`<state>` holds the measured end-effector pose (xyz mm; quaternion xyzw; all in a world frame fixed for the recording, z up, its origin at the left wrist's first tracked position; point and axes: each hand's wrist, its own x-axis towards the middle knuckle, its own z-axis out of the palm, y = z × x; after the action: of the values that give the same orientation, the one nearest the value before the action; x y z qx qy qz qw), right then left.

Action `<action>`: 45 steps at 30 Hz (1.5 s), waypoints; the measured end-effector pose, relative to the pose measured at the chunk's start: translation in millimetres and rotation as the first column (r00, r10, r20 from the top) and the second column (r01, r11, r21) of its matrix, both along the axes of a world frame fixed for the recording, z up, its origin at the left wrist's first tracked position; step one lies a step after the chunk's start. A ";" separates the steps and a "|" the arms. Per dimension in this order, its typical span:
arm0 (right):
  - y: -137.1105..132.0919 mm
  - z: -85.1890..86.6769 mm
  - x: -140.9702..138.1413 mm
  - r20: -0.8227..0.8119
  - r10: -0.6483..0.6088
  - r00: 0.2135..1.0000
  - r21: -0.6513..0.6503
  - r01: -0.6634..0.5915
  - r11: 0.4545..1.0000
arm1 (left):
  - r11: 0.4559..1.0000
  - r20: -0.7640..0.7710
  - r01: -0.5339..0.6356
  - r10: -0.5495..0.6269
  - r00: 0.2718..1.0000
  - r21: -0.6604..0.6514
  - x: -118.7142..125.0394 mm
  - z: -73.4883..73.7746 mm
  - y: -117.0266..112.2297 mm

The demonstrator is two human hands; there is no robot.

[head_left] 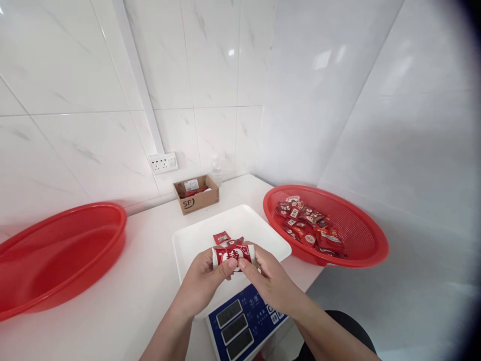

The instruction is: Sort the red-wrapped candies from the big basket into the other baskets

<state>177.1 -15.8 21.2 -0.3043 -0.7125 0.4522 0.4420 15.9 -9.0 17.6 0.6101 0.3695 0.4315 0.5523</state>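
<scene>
the left hand (199,286) and the right hand (271,278) grip a red-and-white snack packet (232,252) between them, one at each end, the fingers closed on it and both thumbs pressed to its front. the packet is held over the white tray (195,239) of a weighing scale (240,321), where a small red packet (221,237) lies just behind it; another dark red packet (236,241) is partly hidden by it. on the worktop (150,255), to the right, a perforated red basket (356,233) holds a heap of mixed wrapped packets (308,223). a red basin (60,271) stands at the left. behind the tray are a small cardboard box (201,203) marked "sf", with red packets (195,191) inside, and a clear plastic bottle (217,171) near the wall.
</scene>
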 end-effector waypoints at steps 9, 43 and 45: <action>-0.5 -8.4 1.2 0.065 -0.204 0.977 0.130 0.194 0.972 | 0.991 0.074 -0.113 0.107 0.992 0.078 11.4 -0.5 -8.4; -7.1 -10.7 1.7 0.008 -0.077 0.997 -0.105 0.078 0.991 | 0.992 -0.093 0.105 -0.099 0.991 0.064 -0.4 4.5 -8.4; -7.2 -9.0 3.3 -0.001 -0.061 0.998 -0.105 0.060 0.993 | 0.985 -0.067 0.161 -0.157 0.985 0.058 -0.6 3.7 -8.6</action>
<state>180.5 -23.0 12.1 -0.3475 -0.6773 0.4758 0.4405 15.3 -17.6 21.3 0.6681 0.3227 0.3784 0.5535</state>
